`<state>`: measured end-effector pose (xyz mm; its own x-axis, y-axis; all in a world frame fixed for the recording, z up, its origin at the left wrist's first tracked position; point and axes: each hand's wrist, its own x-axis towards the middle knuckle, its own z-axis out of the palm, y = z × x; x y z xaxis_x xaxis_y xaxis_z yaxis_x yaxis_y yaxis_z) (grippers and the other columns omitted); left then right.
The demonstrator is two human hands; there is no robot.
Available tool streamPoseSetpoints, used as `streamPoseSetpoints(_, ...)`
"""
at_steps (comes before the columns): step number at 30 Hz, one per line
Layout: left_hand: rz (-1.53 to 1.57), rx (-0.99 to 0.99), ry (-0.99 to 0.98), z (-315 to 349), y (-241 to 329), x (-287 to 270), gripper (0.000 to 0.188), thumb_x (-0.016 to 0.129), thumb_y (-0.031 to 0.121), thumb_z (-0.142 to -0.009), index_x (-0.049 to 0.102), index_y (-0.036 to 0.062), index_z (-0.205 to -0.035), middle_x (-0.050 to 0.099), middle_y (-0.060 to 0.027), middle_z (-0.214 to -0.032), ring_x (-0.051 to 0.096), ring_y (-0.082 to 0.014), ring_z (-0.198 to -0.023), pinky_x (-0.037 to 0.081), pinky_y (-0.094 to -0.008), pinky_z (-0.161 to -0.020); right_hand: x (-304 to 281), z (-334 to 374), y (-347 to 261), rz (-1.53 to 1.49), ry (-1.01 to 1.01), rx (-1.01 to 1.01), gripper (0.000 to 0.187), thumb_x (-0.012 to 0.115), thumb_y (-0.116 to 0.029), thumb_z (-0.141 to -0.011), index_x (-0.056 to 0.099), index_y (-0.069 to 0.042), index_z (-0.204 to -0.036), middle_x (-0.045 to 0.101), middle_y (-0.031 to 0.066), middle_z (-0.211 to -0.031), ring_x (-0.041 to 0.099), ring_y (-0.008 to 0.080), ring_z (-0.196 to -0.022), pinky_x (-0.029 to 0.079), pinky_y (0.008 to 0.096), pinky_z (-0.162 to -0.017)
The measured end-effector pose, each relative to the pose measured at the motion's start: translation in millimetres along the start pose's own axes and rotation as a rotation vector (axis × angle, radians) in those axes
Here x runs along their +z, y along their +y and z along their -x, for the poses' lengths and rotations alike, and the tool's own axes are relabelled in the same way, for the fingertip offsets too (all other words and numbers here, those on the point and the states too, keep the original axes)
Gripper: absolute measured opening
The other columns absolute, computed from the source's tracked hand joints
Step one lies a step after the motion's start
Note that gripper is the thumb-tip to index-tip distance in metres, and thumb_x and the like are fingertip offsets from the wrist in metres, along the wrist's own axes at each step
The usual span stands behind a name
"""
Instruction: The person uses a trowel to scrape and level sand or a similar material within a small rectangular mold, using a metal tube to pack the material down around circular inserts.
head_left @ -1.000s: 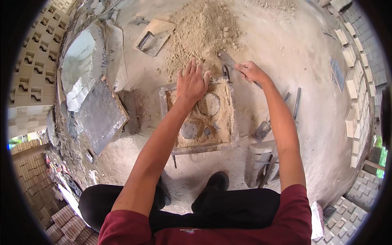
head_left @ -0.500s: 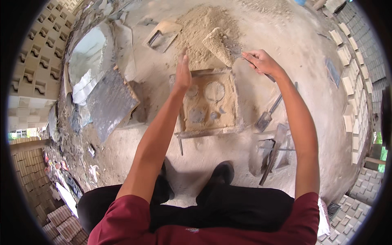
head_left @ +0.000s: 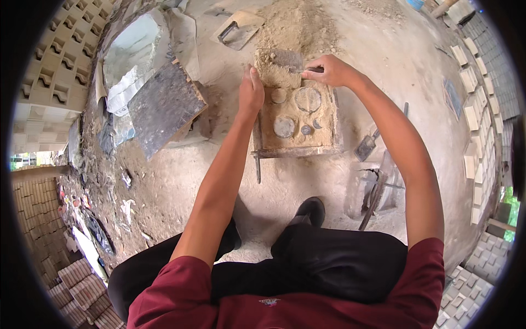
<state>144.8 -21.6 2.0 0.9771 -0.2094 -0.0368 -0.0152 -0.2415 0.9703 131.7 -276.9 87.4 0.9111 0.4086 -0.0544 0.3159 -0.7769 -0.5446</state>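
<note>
Mould frame (head_left: 298, 118), square and metal-edged, lies flat on the dusty ground just beyond my feet, centre of view, partly packed with sandy mix; round and crescent-shaped inserts show through the fill inside it. My right hand (head_left: 330, 70) is closed around the handle of a trowel (head_left: 280, 61), whose blade carries a heap of sandy mix over the far edge of the mould. My left hand (head_left: 251, 92) sits on the mould's far-left edge, fingers together and pointing away from me, palm side against the frame next to the loaded blade. Sand pile (head_left: 298, 24) lies just beyond the mould, on the far side. A second trowel (head_left: 236, 28) rests on the ground at the far left of that pile. A dark flat slab (head_left: 163, 107) lies tilted to the left of the mould, with crumpled sacks (head_left: 131, 60) past it. A small trowel (head_left: 366, 147) lies on the ground right of the mould. Stacked patterned blocks (head_left: 474, 109) line the right side; more stand at far left. My black shoe (head_left: 310, 211) is near the mould's near edge.
</note>
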Motion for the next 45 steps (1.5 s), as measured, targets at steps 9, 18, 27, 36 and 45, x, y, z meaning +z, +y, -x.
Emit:
streamPoseSetpoints(9, -0.766, 0.359, 0.028, 18, -6, 61, 0.069, 0.03, 0.042, -0.101, 0.024, -0.0115, -0.145, 0.026, -0.0301, -0.151, 0.019, -0.0409, -0.144, 0.012, -0.049, -0.118, -17, 63, 5, 0.083, 0.06, 0.218, 0.037, 0.064, -0.044, -0.088, 0.072, -0.008, -0.095, 0.065, 0.0124, -0.074, 0.057, 0.0262, -0.063, 0.046, 0.0398, -0.063)
streamPoseSetpoints(18, -0.317, 0.335, 0.159, 20, 5, 58, 0.062, 0.028, 0.032, -0.102, 0.023, -0.0133, -0.144, 0.029, -0.0319, -0.149, 0.023, -0.0433, -0.142, 0.012, -0.0459, -0.118, 24, 72, -26, 0.155, 0.172, 0.288, 0.042, 0.059, -0.048, -0.091, 0.067, -0.011, -0.11, 0.067, 0.0152, -0.082, 0.065, 0.0339, -0.08, 0.05, 0.0453, -0.072)
streamPoseSetpoints(27, -0.514, 0.377, 0.125, 14, 10, 41, 0.06, 0.027, 0.035, -0.103, 0.024, -0.0042, -0.148, 0.028, -0.0258, -0.152, 0.022, -0.0368, -0.144, 0.013, -0.0425, -0.119, 34, 78, -28, 0.124, 0.381, 0.31, 0.047, 0.06, -0.043, -0.091, 0.062, -0.006, -0.121, 0.066, 0.0163, -0.09, 0.064, 0.0363, -0.079, 0.053, 0.0394, -0.075)
streamPoseSetpoints(36, -1.016, 0.478, -0.216, 17, -3, 24, 0.072, 0.022, 0.05, -0.101, 0.022, -0.0032, -0.149, 0.018, -0.0188, -0.158, 0.011, -0.0305, -0.148, 0.006, -0.0436, -0.121, 16, 125, 11, 0.189, 0.621, 0.483, 0.044, 0.063, -0.032, -0.091, 0.063, 0.001, -0.119, 0.067, 0.0225, -0.095, 0.066, 0.0359, -0.086, 0.05, 0.0403, -0.076)
streamPoseSetpoints(45, -0.888, 0.453, -0.161, 31, 1, 69, 0.075, 0.025, 0.05, -0.101, 0.019, -0.0092, -0.148, 0.015, -0.0286, -0.155, 0.009, -0.039, -0.147, 0.007, -0.0465, -0.12, 21, 125, -9, 0.13, 0.56, 0.475, 0.048, 0.062, -0.038, -0.091, 0.064, 0.002, -0.118, 0.068, 0.0231, -0.098, 0.066, 0.0372, -0.091, 0.051, 0.0396, -0.08)
